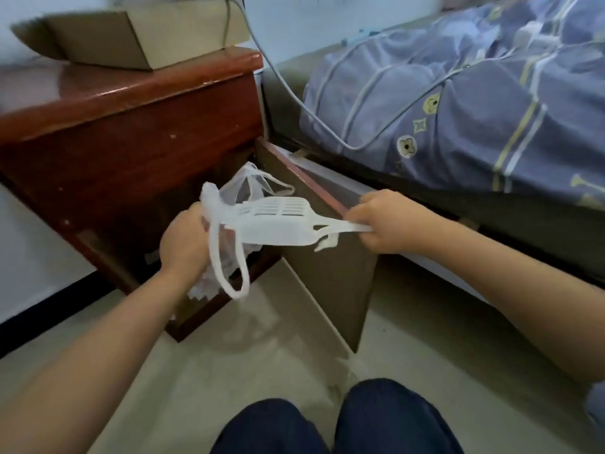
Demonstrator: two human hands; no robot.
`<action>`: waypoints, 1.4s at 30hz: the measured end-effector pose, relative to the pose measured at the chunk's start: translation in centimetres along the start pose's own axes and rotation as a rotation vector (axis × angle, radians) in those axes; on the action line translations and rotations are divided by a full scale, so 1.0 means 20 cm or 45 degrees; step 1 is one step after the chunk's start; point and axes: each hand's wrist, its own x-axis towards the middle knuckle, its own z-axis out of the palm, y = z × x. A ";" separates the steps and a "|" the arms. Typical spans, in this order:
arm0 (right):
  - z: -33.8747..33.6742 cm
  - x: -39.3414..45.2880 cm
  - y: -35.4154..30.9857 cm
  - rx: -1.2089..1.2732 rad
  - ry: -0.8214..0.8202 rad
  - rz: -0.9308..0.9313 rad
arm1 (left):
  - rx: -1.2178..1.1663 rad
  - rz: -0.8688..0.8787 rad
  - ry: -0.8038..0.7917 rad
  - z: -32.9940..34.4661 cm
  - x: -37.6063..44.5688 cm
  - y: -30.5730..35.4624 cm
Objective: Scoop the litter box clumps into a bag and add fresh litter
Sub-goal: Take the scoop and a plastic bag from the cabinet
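The right hand [386,221] is gripping the handle of a white slotted plastic litter scoop [278,221], fingers curled around the flat handle end. The left hand [185,244] is clutching a thin translucent white plastic bag [229,257], fingers closed on the bunched film; one loop handle is hanging below the hand. The scoop is being held roughly level in front of the open compartment of a dark red wooden bedside cabinet [131,132], beside its swung-open door [327,257]. The scoop head is touching or overlapping the bag near the left hand; which one cannot be determined.

No litter box and no fresh litter supply are appearing in view. Judgement: the task is at the tool-gathering stage; scooping is not yet started.

Hazards from this position:
- The bag film may be snagging on the scoop slots or rim, causing a tear that would later be leaking clumps.
- The bag mouth is remaining bunched; if it is not opened before the first scoop, clumps may be falling onto the pale tiled floor [229,355].
- The open door may be striking the right forearm or the knees during withdrawal.
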 end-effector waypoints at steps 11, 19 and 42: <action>0.07 0.41 -0.75 0.083 -0.248 -0.450 | 0.096 -0.436 0.194 -0.51 -0.31 -0.62; 0.17 0.81 -1.20 -0.159 -0.012 -0.516 | 0.135 -0.742 0.544 -0.76 -0.53 -1.01; 0.44 1.14 -2.46 -0.293 -0.345 -0.641 | 0.030 -1.246 0.658 -1.45 -1.06 -2.04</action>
